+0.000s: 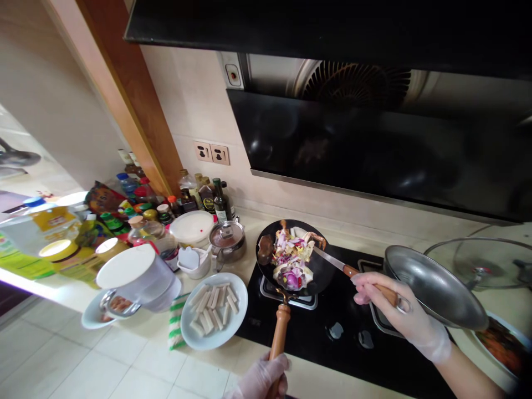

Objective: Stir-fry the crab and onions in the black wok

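Observation:
My left hand (264, 378), in a clear glove, is closed round the wooden handle of a black wok (325, 271) on the left burner. Chopped purple onion (294, 277) and crab pieces (319, 240) lie in the wok, with a dark reddish-brown piece at its left side. My gloved right hand (394, 302) grips the wooden handle of a metal spatula (331, 259), whose blade reaches into the food from the right. The blade's tip is partly hidden among the pieces.
Left of the hob (307, 332), a light blue plate (240, 318) holds several pale sticks. A lidded pot (226, 235), bottles and a water pitcher (137, 271) crowd the counter. A metal pan (432, 293), glass lid (490, 260) and dish of reddish food (505, 343) stand right.

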The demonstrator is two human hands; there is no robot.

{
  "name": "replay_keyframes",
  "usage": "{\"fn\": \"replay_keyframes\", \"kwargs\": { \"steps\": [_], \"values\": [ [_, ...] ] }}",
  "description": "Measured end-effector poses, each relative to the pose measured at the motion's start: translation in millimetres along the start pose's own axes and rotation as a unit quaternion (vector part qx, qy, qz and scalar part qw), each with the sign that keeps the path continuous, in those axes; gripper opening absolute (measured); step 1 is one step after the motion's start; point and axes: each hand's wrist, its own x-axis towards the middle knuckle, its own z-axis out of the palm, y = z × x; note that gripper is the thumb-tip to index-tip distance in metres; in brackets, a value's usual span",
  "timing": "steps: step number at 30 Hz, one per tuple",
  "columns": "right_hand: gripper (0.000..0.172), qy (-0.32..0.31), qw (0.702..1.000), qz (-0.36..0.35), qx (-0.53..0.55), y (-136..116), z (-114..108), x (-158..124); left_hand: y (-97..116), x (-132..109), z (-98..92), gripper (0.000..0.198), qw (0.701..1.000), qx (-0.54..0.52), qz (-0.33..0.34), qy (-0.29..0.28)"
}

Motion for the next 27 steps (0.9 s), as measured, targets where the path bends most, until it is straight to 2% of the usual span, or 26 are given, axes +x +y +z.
{"fn": "replay_keyframes", "kwargs": {
  "steps": [5,8,12,15,20,23,27],
  "values": [
    [0.021,-0.096,0.986,-0.114,-0.078,-26.8,2.4,5.3,6.3,-9.2,9.4,0.044,0.999,-0.045,-0.015,-0.005],
    [0.025,-0.131,0.974,-0.141,-0.124,-38.8,3.5,-0.8,7.0,-9.0,10.6,0.044,0.999,-0.038,-0.004,-0.012],
    [0.031,-0.149,0.956,-0.159,-0.198,-59.7,-6.3,0.1,6.8,-8.8,14.7,0.046,0.999,-0.031,-0.017,0.017],
    [0.034,-0.183,0.927,-0.184,-0.270,-78.3,-6.2,20.9,10.4,-16.3,20.8,0.046,0.998,-0.049,-0.024,0.020],
    [0.023,-0.255,0.872,-0.189,-0.373,-96.2,9.4,63.5,18.2,-32.7,27.8,0.042,0.998,-0.049,-0.012,0.035],
    [0.024,-0.248,0.875,-0.174,-0.376,-98.1,6.9,70.6,19.9,-37.0,29.3,0.041,0.998,-0.054,-0.011,0.035],
    [0.023,-0.220,0.912,-0.138,-0.317,-103.6,-8.6,63.1,21.5,-37.5,31.1,0.035,0.998,-0.045,-0.012,0.042]
  ]
}}
